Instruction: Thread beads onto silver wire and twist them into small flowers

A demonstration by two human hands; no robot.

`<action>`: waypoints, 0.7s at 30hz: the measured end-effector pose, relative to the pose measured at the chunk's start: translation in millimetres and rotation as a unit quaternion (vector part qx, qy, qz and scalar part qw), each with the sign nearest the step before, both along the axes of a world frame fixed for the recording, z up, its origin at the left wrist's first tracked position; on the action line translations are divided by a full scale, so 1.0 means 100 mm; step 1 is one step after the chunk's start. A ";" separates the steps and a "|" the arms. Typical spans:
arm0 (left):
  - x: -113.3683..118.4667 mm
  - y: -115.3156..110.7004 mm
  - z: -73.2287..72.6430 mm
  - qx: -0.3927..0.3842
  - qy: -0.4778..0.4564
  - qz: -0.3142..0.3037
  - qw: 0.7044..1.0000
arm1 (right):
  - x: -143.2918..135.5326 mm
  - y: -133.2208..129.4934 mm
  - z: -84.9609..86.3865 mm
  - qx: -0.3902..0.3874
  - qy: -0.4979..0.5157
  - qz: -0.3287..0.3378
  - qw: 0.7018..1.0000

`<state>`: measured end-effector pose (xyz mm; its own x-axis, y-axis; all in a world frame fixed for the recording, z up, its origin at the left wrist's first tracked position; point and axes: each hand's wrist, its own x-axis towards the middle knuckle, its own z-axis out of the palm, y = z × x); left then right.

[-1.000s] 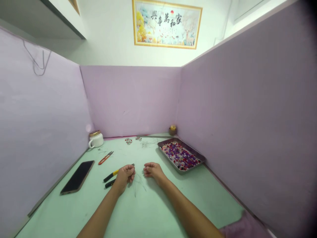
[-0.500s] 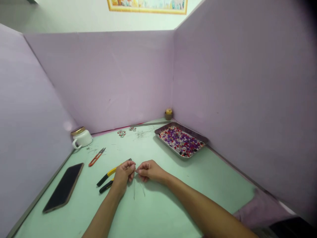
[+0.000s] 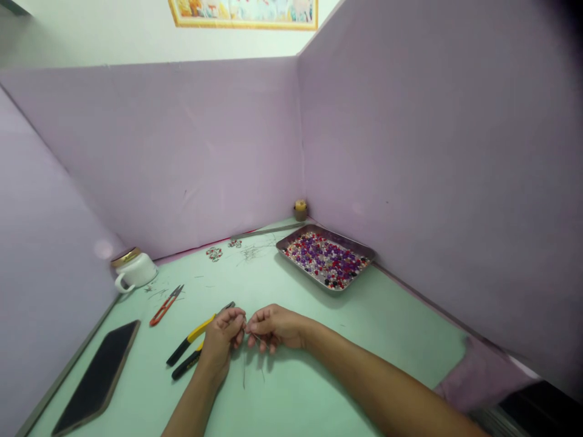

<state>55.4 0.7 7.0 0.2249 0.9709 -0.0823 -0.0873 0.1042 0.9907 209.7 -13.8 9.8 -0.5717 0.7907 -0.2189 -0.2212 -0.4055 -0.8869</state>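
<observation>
Close together over the green tabletop, my left hand [image 3: 223, 337] and my right hand [image 3: 276, 326] pinch thin wire [image 3: 244, 367] between thumbs and fingertips. Loose wire ends hang down below both hands. Any small bead at the fingertips is too tiny to make out. Partly behind my left hand lie pliers [image 3: 195, 332] with yellow and black handles. Red-handled thread snips [image 3: 164, 306] rest further left. A metal tray [image 3: 314, 280] of red, purple, clear and black beads stands beyond my right hand.
A dark phone [image 3: 98, 379] lies at the left edge. Behind it stands a white mug [image 3: 139, 271] with a gold lid. Beaded wire pieces [image 3: 214, 254] and loose wires [image 3: 249, 252] lie near the back. A small yellow-topped pot [image 3: 300, 210] sits in the corner between lilac partitions.
The view has swung to the right, so things appear shifted left. My right hand's fingers have spread slightly, with wire showing across them. Both hands remain pinched together.
</observation>
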 end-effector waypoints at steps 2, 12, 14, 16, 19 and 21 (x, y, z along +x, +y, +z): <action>0.00 -0.01 0.01 -0.002 -0.007 -0.006 1.000 | 0.00 -0.01 0.01 0.004 -0.006 -0.002 1.000; -0.02 0.00 0.02 -0.022 0.007 -0.023 0.999 | 0.15 0.04 0.00 0.141 -0.189 -0.053 0.970; -0.02 0.00 0.03 -0.023 0.014 -0.028 0.999 | 0.20 0.05 0.02 0.153 -0.198 -0.048 0.967; -0.02 -0.01 0.05 -0.024 0.022 -0.032 0.999 | 0.24 0.05 0.05 0.157 -0.199 -0.026 0.967; -0.02 -0.02 0.06 -0.024 0.032 -0.030 0.999 | 0.26 0.05 0.07 0.158 -0.198 0.002 0.967; -0.02 -0.02 0.06 -0.023 0.037 -0.026 0.999 | 0.27 0.05 0.07 0.157 -0.199 0.010 0.967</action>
